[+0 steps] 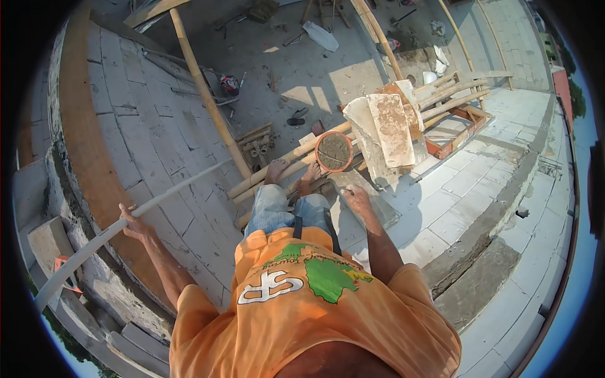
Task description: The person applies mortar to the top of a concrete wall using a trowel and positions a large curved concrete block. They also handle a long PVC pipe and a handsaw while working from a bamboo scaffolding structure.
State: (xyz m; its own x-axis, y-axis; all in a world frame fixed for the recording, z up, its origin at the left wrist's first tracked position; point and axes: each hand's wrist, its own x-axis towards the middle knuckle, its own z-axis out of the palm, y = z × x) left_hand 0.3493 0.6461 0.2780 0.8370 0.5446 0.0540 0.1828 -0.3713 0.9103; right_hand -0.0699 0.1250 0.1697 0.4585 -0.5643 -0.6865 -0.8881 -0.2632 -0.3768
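Note:
My left hand (133,222) is wrapped round a long pale pole (167,195), which slants from the lower left up toward the middle, across the block wall. My right hand (358,200) is lowered beside my knees, its fingers curled, over a grey flat board (384,214). What it holds, if anything, I cannot make out. An orange-rimmed bucket (334,152) full of grey mortar stands just ahead of that hand. Beside the bucket, pale slabs (391,129) lie stacked, the top one stained brown. My bare feet rest on bamboo poles (293,162).
An orange-brown timber (94,145) runs along the wall at left, with loose blocks (53,246) outside it. An upright bamboo pole (195,69) stands ahead. At right are a reddish wooden frame (463,129) and a block wall (454,189). Sandals (297,117) lie on the floor far below.

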